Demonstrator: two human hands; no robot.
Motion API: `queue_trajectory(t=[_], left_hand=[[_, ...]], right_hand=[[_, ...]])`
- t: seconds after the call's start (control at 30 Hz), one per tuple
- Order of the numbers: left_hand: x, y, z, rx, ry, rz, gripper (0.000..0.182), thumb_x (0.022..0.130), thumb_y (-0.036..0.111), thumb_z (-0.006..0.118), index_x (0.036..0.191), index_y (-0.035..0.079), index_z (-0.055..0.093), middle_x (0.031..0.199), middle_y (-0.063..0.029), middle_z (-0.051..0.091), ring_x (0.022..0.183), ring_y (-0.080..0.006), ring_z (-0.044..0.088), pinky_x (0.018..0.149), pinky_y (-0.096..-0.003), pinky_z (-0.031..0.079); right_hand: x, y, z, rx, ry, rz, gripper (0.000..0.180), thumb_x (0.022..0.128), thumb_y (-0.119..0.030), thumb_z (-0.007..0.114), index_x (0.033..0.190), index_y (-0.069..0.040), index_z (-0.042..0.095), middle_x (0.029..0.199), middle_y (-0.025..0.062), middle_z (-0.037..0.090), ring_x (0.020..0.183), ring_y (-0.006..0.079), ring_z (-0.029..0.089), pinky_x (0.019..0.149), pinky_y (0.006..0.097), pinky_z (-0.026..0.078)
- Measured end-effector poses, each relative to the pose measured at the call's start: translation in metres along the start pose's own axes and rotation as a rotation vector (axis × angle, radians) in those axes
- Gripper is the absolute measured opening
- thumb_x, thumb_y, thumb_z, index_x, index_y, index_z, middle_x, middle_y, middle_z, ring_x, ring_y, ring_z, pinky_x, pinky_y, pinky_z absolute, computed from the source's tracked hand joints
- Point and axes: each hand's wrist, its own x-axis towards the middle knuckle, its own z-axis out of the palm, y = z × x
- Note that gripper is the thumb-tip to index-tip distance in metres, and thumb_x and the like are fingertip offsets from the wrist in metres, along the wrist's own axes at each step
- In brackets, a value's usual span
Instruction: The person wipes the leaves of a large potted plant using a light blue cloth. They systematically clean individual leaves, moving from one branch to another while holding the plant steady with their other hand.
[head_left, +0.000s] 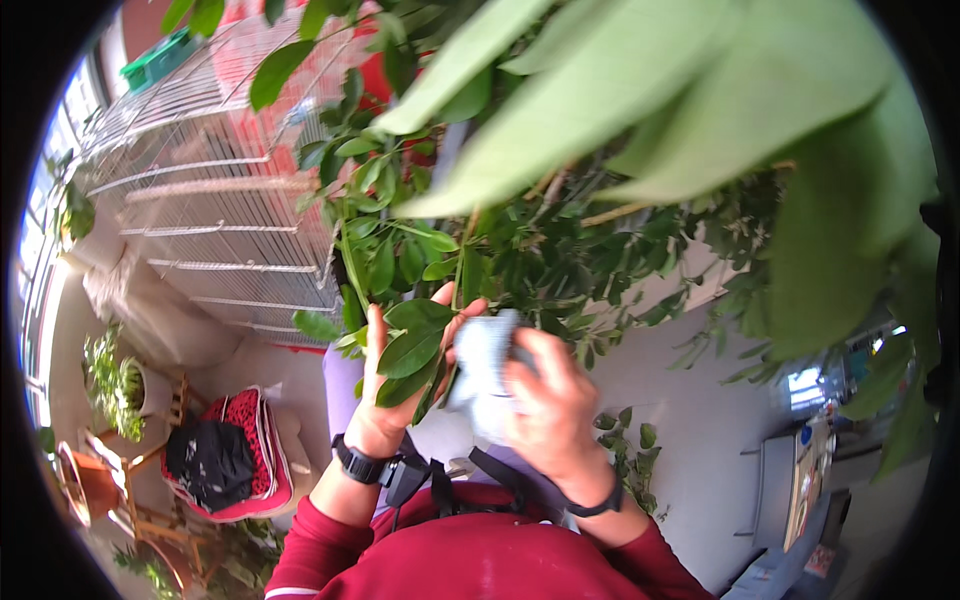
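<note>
My left hand (382, 409) cradles a cluster of broad green leaves (412, 352), its palm beneath them and fingertips showing beyond. The leaves belong to a bushy potted-type houseplant (525, 247) that spreads in front of me; its base is hidden. In my right hand (555, 397) is a pale blue-grey cloth (484, 367), blurred by motion, close to the right side of the held leaves. Whether the cloth touches them I cannot tell. Large pale leaves (637, 97) hang very near the camera at upper right and hide part of the plant.
A white wire cage (225, 247) stands at left of the plant. Below it are a stool with a red patterned cushion and black cloth (210, 461), a potted plant (154, 386) and a wooden plant stand (135, 487). A grey cabinet (776, 491) stands at right.
</note>
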Motion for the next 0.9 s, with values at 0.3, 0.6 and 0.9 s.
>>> queue_trajectory(t=[0.3,0.6,0.9], left_hand=[[-0.002,-0.021,-0.007,0.102,-0.019,0.114,0.085,0.090,0.075,0.030,0.152,0.016,0.027,0.152,-0.0228,0.031,0.129,-0.0441,0.044,0.107,-0.0537,0.038],[0.011,-0.040,-0.008,0.454,-0.073,0.130,0.074,0.092,0.073,0.030,0.145,0.024,0.042,0.154,-0.0225,0.028,0.132,-0.0445,0.040,0.105,-0.0516,0.042],[0.007,-0.028,-0.022,0.793,0.027,0.109,0.079,0.096,0.066,0.028,0.157,0.021,0.004,0.150,-0.0161,0.037,0.136,-0.0290,0.040,0.115,-0.0360,0.027]], right_hand=[[-0.026,-0.009,0.048,-0.119,-0.069,-0.018,0.034,0.078,-0.014,0.064,0.111,-0.011,0.065,0.119,0.0112,0.054,0.088,0.0267,0.058,0.072,0.0371,0.049],[-0.066,0.001,0.049,0.006,-0.006,-0.008,0.029,0.074,-0.011,0.067,0.103,-0.013,0.068,0.117,0.0101,0.057,0.089,0.0253,0.059,0.073,0.0362,0.053],[-0.072,0.027,0.036,-0.035,-0.345,-0.247,0.033,0.061,-0.001,0.060,0.091,-0.012,0.070,0.109,0.0055,0.061,0.088,0.0292,0.058,0.072,0.0408,0.053]])
